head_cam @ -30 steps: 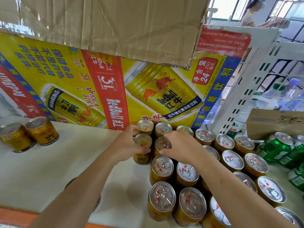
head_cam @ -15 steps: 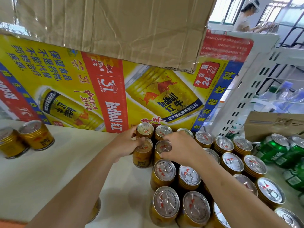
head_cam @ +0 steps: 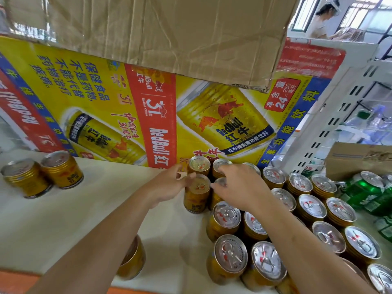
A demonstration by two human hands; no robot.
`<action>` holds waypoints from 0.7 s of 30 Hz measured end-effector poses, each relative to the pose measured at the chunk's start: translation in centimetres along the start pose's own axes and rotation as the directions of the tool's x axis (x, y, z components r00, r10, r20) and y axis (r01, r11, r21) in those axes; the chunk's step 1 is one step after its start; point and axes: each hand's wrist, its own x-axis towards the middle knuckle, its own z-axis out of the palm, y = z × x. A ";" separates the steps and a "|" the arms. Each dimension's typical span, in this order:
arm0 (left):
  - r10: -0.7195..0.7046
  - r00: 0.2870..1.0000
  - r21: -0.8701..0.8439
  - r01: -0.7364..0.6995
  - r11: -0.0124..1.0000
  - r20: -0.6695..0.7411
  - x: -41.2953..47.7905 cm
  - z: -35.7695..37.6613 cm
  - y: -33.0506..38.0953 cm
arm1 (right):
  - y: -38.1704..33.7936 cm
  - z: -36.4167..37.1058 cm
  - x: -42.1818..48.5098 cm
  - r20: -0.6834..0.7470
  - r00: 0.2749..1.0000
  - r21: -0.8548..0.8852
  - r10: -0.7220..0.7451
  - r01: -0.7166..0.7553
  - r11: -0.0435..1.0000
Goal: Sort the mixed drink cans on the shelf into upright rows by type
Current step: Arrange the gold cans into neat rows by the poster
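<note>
Left hand [head_cam: 169, 185] still grips the can [head_cam: 197, 195], now snug beside its neighbour [head_cam: 214, 200]; right hand [head_cam: 239, 187] fingertips atop that one, grip unclear. Row's tightening.

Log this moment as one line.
left hand: holds gold can | right hand: grips neighbour can | gold rows upright | green cans at right

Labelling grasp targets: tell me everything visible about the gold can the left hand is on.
The gold can is a short metal cylinder: gold body with red and dark print, gold-tinted lid with a pull tab. It stands upright on the pale shelf, at the left edge of the can block, just in front of the rear can. The left hand holds its upper left side, thumb at the rim. The right hand grips the neighbouring can on its right.
</note>
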 end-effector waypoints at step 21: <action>0.103 0.977 0.219 -0.061 0.974 -0.186 -13.3 -5.5 -9.3 | -11.2 5.1 -2.7 0.133 0.980 0.232 -0.147 0.113 0.966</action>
